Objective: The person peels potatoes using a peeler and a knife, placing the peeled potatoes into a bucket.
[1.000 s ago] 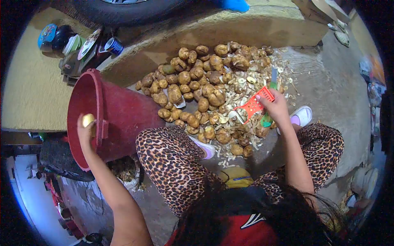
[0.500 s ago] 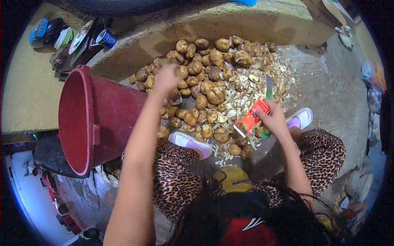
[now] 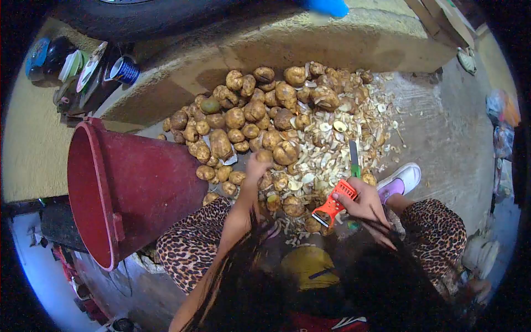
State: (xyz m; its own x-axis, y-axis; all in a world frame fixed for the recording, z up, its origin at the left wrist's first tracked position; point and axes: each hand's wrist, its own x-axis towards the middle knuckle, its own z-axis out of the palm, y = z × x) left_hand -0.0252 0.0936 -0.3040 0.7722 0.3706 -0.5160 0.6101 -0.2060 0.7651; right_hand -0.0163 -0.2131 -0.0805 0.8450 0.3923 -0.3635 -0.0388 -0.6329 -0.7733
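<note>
My right hand (image 3: pixel 362 202) is closed on an orange peeler (image 3: pixel 336 202), its blade end pointing down-left. A knife (image 3: pixel 353 155) with a green handle is also in that hand, blade upward. My left hand (image 3: pixel 255 169) is low over the near side of a heap of unpeeled potatoes (image 3: pixel 234 118), against a brown potato (image 3: pixel 264 156). Its fingers are blurred and partly hidden, so their grip cannot be made out. Pale peelings (image 3: pixel 323 138) lie thick on the floor to the right of the heap, with potatoes among them.
A large red bucket (image 3: pixel 144 177) lies tipped at the left, its mouth facing left. Behind the potatoes runs a low yellowish ledge (image 3: pixel 376 47). A blue cup (image 3: pixel 125 71) and other items stand at upper left. Plastic bags (image 3: pixel 502 110) are at the right edge.
My left hand has come back from the far left of the potatoes to their near side. My right hand still holds the peeler and knife. The camera view has shifted slightly.
</note>
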